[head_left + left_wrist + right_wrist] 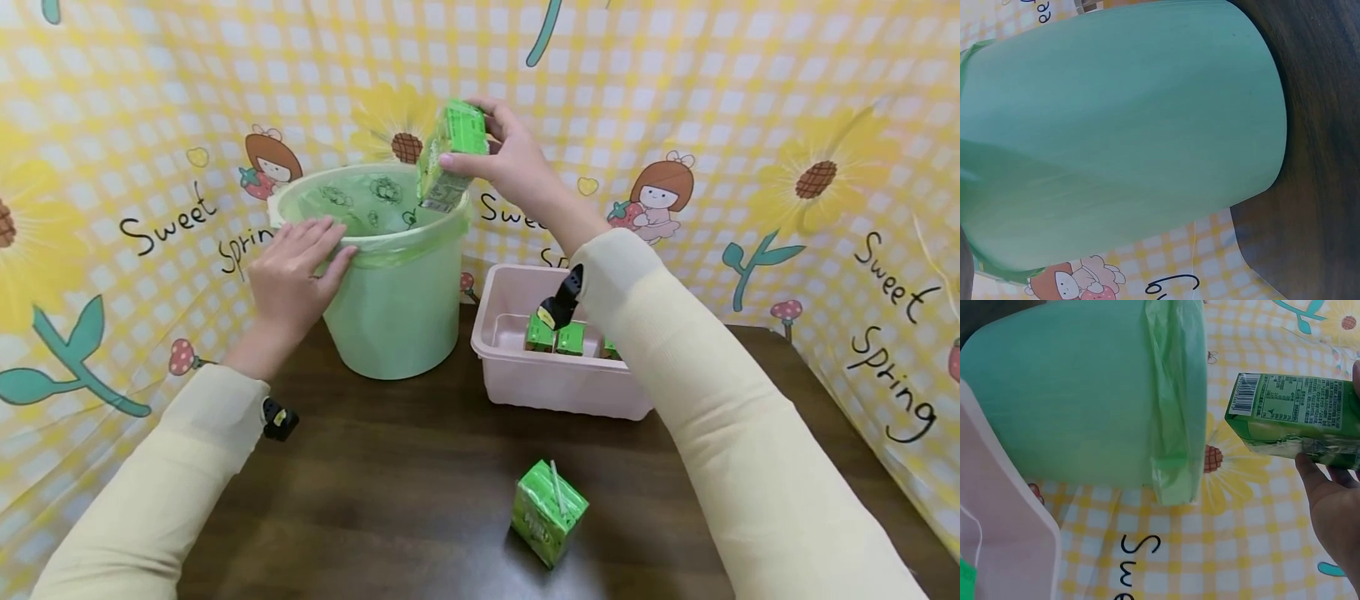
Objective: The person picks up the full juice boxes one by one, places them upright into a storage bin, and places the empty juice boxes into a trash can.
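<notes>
My right hand (517, 162) holds a green drink carton (453, 154) tilted over the mouth of a pale green bin (397, 308). In the right wrist view the carton (1297, 412) shows a barcode and printed panel, with fingers around its far end. A thin green bag (382, 196) lines the bin and folds over its rim. My left hand (288, 271) rests on the near left of that rim, fingers laid across it and thumb toward the front. Only the bin's side (1122, 131) fills most of the left wrist view.
A pale pink tub (562, 387) stands right of the bin, with several green cartons (570, 337) inside, partly hidden by my right arm. Another green carton (549, 512) with a straw on top stands on the dark wooden table (375, 483). Patterned cloth (750, 83) hangs behind.
</notes>
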`<state>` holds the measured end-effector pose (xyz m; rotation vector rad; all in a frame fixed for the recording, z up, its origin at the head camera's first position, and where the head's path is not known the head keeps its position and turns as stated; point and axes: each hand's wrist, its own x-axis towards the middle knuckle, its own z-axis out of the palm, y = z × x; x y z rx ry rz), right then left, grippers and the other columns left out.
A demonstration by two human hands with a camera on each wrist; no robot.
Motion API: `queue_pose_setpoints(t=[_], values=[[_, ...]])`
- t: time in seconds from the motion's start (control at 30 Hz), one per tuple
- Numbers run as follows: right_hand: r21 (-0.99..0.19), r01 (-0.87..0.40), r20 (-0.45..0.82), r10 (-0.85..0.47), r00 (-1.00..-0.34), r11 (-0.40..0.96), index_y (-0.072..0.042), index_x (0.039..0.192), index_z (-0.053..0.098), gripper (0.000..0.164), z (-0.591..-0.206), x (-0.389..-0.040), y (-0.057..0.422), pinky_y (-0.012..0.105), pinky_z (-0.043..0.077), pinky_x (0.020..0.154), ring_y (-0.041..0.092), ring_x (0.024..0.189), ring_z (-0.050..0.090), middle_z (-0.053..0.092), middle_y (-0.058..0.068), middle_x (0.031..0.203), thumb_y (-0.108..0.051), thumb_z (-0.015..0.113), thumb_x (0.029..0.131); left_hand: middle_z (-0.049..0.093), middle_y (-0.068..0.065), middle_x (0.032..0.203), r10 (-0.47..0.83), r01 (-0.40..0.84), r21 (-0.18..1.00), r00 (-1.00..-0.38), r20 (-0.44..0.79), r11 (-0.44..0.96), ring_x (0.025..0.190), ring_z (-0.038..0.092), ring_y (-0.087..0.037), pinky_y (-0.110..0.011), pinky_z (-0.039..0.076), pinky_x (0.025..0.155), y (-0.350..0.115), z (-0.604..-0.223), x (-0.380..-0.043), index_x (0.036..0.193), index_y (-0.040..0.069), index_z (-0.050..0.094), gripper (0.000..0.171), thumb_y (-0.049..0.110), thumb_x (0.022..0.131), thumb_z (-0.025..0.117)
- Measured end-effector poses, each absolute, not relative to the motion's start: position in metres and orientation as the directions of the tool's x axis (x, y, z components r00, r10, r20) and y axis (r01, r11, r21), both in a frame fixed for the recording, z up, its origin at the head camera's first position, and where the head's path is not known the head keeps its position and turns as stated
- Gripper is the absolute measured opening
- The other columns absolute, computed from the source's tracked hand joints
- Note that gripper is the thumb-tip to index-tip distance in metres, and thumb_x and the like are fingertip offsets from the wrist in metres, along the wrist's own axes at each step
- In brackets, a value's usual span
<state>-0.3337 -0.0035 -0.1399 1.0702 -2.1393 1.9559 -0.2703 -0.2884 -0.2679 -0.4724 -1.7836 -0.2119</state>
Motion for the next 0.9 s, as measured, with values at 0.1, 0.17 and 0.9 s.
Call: queue_pose_setpoints(t=[0.1, 0.17, 0.9], values=[[-0.865, -0.499, 0.465, -0.449, -0.763, -0.048, -0.014, 0.146, 0.036, 0.078, -0.14, -0.336, -0.017, 0.028, 0.05, 0.088, 0.022, 0.114, 0.055, 0.05, 0.004, 0.133, -0.011, 0.079, 0.08, 0.07, -0.011, 0.111, 0.19, 0.421, -0.094, -0.193, 0.963, 0.902, 0.101, 0.067, -0.031, -0.052, 0.046, 0.096, -0.29, -0.267, -0.268, 0.111, 0.009, 0.074, 0.03, 0.031, 0.092, 0.067], [-0.875, -0.48, 0.451, -0.451, -0.77, -0.056, -0.015, 0.146, 0.035, 0.08, -0.141, -0.338, -0.025, 0.028, 0.051, 0.087, 0.021, 0.114, 0.055, 0.049, 0.003, 0.133, -0.011, 0.079, 0.08, 0.07, -0.01, 0.112, 0.188, 0.421, -0.091, -0.195, 0.963, 0.902, 0.102, 0.067, -0.031, -0.052, 0.046, 0.096, -0.291, -0.266, -0.267, 0.112, 0.009, 0.074, 0.03, 0.03, 0.092, 0.067], [-0.878, -0.464, 0.382, -0.409, -0.829, 0.119, -0.014, 0.148, 0.035, 0.087, -0.159, -0.343, -0.07, 0.023, 0.052, 0.081, 0.016, 0.114, 0.052, 0.049, 0.003, 0.128, -0.019, 0.084, 0.077, 0.069, -0.012, 0.113, 0.195, 0.413, -0.088, -0.226, 0.954, 0.907, 0.102, 0.066, -0.034, -0.053, 0.045, 0.097, -0.292, -0.263, -0.269, 0.112, 0.008, 0.074, 0.031, 0.032, 0.093, 0.066]])
